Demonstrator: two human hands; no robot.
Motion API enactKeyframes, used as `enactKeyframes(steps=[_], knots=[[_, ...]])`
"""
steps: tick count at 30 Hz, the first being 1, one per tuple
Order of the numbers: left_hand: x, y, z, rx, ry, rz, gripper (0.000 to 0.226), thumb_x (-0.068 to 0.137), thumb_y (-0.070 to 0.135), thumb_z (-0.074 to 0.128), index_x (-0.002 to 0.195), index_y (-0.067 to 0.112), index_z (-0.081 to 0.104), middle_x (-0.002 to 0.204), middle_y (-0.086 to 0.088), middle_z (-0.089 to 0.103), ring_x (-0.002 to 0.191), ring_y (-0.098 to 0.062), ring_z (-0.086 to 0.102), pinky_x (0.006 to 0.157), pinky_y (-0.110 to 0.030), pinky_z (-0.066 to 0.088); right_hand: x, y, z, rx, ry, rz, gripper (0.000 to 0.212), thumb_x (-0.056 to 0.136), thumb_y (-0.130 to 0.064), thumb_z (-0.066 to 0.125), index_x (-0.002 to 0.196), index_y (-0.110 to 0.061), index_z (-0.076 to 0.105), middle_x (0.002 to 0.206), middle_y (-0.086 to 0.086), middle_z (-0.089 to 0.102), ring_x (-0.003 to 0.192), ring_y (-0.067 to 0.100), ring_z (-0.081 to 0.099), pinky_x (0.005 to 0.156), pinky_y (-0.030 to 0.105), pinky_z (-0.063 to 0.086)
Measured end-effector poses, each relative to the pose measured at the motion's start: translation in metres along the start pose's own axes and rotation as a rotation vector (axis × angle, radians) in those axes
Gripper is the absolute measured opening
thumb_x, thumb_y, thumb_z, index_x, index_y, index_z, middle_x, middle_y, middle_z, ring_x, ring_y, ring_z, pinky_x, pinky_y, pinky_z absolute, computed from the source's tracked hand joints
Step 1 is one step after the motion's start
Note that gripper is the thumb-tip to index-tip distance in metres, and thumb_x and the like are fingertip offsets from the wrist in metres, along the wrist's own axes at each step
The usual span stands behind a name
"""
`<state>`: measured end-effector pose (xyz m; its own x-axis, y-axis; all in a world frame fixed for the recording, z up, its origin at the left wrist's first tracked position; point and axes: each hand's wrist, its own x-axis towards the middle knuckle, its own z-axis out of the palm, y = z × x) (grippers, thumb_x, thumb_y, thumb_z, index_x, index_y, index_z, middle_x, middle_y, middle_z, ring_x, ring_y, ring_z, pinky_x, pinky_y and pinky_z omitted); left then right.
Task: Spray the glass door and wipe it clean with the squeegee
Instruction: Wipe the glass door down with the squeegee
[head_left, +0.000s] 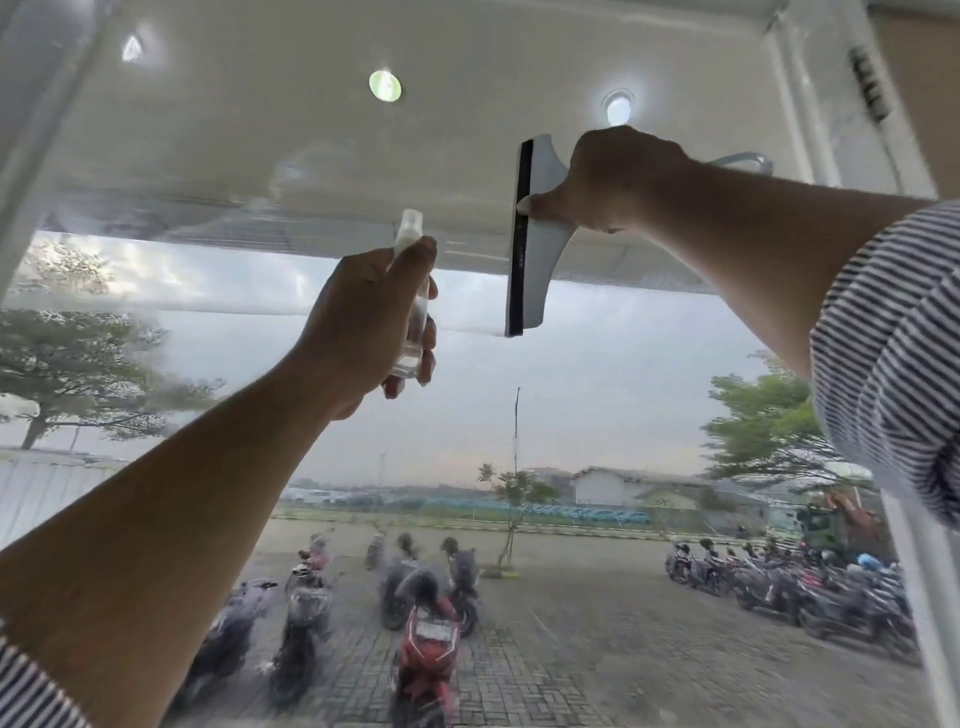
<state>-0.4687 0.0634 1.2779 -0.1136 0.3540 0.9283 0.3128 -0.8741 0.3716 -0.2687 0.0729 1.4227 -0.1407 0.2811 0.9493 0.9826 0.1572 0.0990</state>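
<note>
The glass door (597, 405) fills the view, with a wet, misted patch on its left part. My right hand (613, 176) grips the handle of a white squeegee (543, 244). The squeegee's black rubber blade stands vertical against the upper glass. My left hand (363, 322) holds a small clear spray bottle (413, 306) upright, just left of the blade, with the forefinger up by the nozzle. Both arms are raised toward the top of the door.
A white door frame (31, 156) runs up the left side and another frame post (914, 597) stands at the right. A white canopy ceiling with round lights (385, 85) shows through the glass. Outside lies a paved lot with several parked motorbikes (426, 639).
</note>
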Motion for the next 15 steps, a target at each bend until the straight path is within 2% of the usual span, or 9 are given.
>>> enactKeyframes(steps=[9, 15], knots=[[0.0, 0.014, 0.054, -0.01, -0.025, -0.011, 0.036, 0.104, 0.042, 0.047, 0.083, 0.013, 0.052, 0.052, -0.005, 0.058, 0.042, -0.028, 0.056, 0.039, -0.022, 0.035, -0.015, 0.089, -0.003, -0.014, -0.032, 0.112, 0.064, 0.081, -0.074, 0.056, 0.074, -0.011, 0.047, 0.074, 0.007, 0.053, 0.082, 0.032, 0.056, 0.074, 0.037, 0.04], [-0.004, 0.017, 0.091, -0.006, -0.071, -0.019, 0.038, 0.104, 0.043, 0.046, 0.083, 0.011, 0.052, 0.053, -0.007, 0.058, 0.04, -0.028, 0.056, 0.038, -0.023, 0.035, -0.024, 0.132, 0.007, 0.093, -0.072, 0.22, 0.066, 0.081, -0.074, 0.057, 0.074, -0.009, 0.051, 0.07, 0.008, 0.057, 0.08, 0.032, 0.061, 0.074, 0.035, 0.045]])
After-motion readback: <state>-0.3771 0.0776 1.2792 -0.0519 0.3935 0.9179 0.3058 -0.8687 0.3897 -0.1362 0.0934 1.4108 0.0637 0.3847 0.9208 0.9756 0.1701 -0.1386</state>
